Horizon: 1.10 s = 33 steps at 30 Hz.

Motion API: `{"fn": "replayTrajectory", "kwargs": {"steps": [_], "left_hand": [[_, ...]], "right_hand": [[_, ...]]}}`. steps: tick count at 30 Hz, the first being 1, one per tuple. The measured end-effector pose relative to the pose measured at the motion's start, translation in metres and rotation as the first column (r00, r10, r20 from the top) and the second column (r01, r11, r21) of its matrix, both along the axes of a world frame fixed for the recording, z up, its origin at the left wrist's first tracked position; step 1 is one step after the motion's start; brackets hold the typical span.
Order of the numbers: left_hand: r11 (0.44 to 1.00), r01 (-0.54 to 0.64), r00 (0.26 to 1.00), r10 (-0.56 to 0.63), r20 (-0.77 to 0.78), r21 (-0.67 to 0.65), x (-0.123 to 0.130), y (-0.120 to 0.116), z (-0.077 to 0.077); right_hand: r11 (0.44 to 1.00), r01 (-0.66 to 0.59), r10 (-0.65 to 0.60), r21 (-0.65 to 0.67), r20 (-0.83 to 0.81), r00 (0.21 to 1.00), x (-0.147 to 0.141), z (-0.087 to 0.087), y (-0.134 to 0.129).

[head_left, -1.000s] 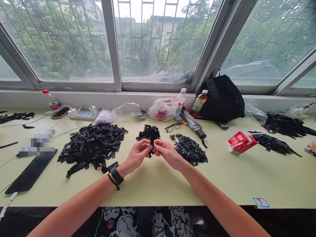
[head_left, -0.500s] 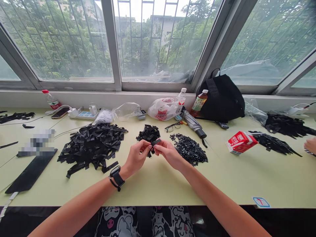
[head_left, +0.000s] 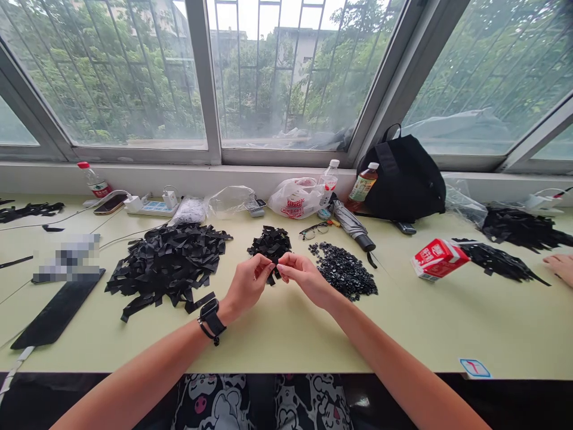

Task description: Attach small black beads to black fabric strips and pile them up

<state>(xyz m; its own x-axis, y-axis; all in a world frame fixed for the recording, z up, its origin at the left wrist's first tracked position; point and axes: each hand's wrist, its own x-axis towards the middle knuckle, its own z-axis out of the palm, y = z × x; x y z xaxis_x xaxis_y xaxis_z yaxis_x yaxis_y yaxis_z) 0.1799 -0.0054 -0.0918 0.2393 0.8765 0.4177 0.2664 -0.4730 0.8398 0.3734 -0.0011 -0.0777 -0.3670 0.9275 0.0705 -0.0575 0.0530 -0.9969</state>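
My left hand [head_left: 249, 279] and my right hand [head_left: 302, 275] meet fingertip to fingertip over the middle of the table. Both pinch a small black strip [head_left: 274, 263], mostly hidden by the fingers. Just behind them lies a small pile of black pieces [head_left: 269, 241]. A large heap of black fabric strips [head_left: 170, 263] spreads to the left of my left hand. Small shiny black parts [head_left: 349, 272] lie scattered beside my right hand.
A red and white carton [head_left: 439, 259] stands at right, near more black strips [head_left: 501, 260]. Behind are glasses [head_left: 314, 230], a folded umbrella [head_left: 351, 224], a plastic bag [head_left: 295, 198] and a black backpack [head_left: 403, 179]. Another person's hand [head_left: 560, 266] rests at the right edge.
The strip end that stuck out above my fingertips no longer shows, and my right fingertips have shifted slightly. The other person's hand has moved a little left into view.
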Motion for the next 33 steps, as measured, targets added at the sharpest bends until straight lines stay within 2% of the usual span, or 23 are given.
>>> {"fn": "replayTrajectory", "kwargs": {"steps": [4,6,9,11,13,15,17,20,21,24,26,29,31,33], "left_hand": [[0.998,-0.065,0.997,0.066,0.033,-0.024,-0.002,0.007,-0.002],[0.997,-0.067,0.996,0.069,0.054,-0.045,-0.003,0.011,-0.005],[0.998,-0.052,0.998,0.053,0.038,-0.028,-0.005,0.015,-0.006],[0.999,-0.044,0.999,0.045,-0.007,0.018,-0.009,0.016,-0.003],[0.998,-0.034,0.996,0.038,-0.086,0.05,-0.013,0.014,0.004],[0.999,-0.016,0.98,0.026,-0.198,0.052,-0.019,0.01,0.016],[0.998,0.006,0.948,0.012,-0.317,0.056,-0.029,0.003,0.029],[0.996,0.023,0.865,0.024,-0.502,0.088,-0.056,-0.012,0.045],[0.996,0.007,0.816,0.046,-0.576,0.089,-0.069,-0.017,0.049],[0.989,-0.112,0.65,0.146,-0.746,0.096,-0.121,-0.028,0.054],[0.97,-0.209,0.579,0.223,-0.784,0.122,-0.157,-0.031,0.053],[0.958,-0.278,0.57,0.223,-0.79,0.069,-0.199,-0.03,0.046],[0.945,-0.325,0.583,0.218,-0.783,0.021,-0.213,-0.03,0.04],[0.931,-0.365,0.638,0.246,-0.73,-0.005,-0.216,-0.03,0.038]], "right_hand": [[0.995,0.038,-0.048,0.088,0.116,0.992,0.005,0.004,0.006],[0.977,0.134,-0.161,0.165,0.163,0.973,0.01,0.003,0.011],[0.907,0.247,-0.35,0.341,0.285,0.892,0.02,-0.002,0.019],[0.839,0.24,-0.456,0.488,0.389,0.801,0.026,-0.005,0.022],[0.777,0.184,-0.529,0.602,0.466,0.709,0.031,-0.005,0.022],[0.748,0.128,-0.555,0.652,0.507,0.659,0.035,-0.003,0.022],[0.743,0.109,-0.561,0.66,0.525,0.641,0.039,0.0,0.021],[0.732,0.129,-0.594,0.67,0.533,0.603,0.048,0.003,0.024],[0.726,0.138,-0.609,0.674,0.535,0.585,0.051,0.004,0.025],[0.712,0.163,-0.644,0.682,0.544,0.538,0.059,0.005,0.028],[0.707,0.181,-0.659,0.684,0.543,0.521,0.062,0.006,0.029],[0.71,0.194,-0.659,0.677,0.543,0.52,0.062,0.007,0.029],[0.719,0.193,-0.651,0.668,0.549,0.525,0.061,0.007,0.029],[0.727,0.193,-0.642,0.659,0.555,0.529,0.061,0.007,0.029]]}}
